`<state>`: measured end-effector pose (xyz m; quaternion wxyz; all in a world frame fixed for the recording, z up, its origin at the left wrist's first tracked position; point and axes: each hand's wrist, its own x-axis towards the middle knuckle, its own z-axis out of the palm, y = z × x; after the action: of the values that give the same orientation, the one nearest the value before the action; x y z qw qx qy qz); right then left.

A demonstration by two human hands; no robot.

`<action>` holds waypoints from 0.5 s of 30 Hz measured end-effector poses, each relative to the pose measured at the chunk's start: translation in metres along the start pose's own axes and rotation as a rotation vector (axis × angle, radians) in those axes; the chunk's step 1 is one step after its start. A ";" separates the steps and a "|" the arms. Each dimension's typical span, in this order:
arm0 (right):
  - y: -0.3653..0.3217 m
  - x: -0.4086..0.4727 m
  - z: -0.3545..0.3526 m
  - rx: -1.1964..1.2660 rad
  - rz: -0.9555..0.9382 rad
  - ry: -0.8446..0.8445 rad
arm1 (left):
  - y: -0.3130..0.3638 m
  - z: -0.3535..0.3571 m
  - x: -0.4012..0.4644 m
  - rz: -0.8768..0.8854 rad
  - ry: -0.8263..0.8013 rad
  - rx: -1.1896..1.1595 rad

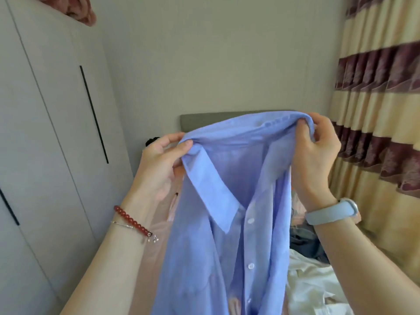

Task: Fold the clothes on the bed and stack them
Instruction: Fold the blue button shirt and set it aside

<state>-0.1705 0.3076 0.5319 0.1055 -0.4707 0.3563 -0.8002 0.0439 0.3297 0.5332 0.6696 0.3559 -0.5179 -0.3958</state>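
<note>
Head view | blue shirt hangs between grips | left hand pinches collar | right hand clutches shoulder

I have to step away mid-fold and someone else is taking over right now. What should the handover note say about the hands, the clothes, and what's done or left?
Left hand: pinches the blue shirt at its top edge, beside the collar.
Right hand: grips the bunched top edge on the other side.
The shirt hangs in the air between both hands, buttoned front toward the camera, not yet folded.
On the bed, lower right: a white garment and a dark garment, both crumpled.
Done: no folded stack is in view.
Left: lay the shirt flat, fold it, then fold the others and stack them.
</note>
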 end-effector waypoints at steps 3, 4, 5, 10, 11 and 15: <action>0.022 0.021 0.019 0.006 0.008 -0.002 | -0.011 0.005 0.032 0.062 0.038 0.019; 0.036 0.026 0.027 -0.010 0.019 -0.016 | -0.020 0.005 0.045 0.072 0.053 0.047; 0.054 0.030 0.036 -0.032 0.029 -0.030 | -0.031 0.005 0.058 0.073 0.065 0.075; 0.182 0.047 0.085 -0.127 0.129 -0.163 | -0.129 0.002 0.150 -0.054 0.127 0.182; 0.214 0.050 0.097 -0.136 0.164 -0.195 | -0.155 -0.001 0.171 -0.103 0.138 0.207; 0.341 0.043 0.141 -0.233 0.376 -0.521 | -0.274 -0.024 0.245 -0.362 0.112 0.425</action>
<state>-0.1336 -0.0278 0.3754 0.2840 -0.5943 0.4870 -0.5736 0.0598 -0.0077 0.3864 0.5260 0.5961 -0.4797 -0.3713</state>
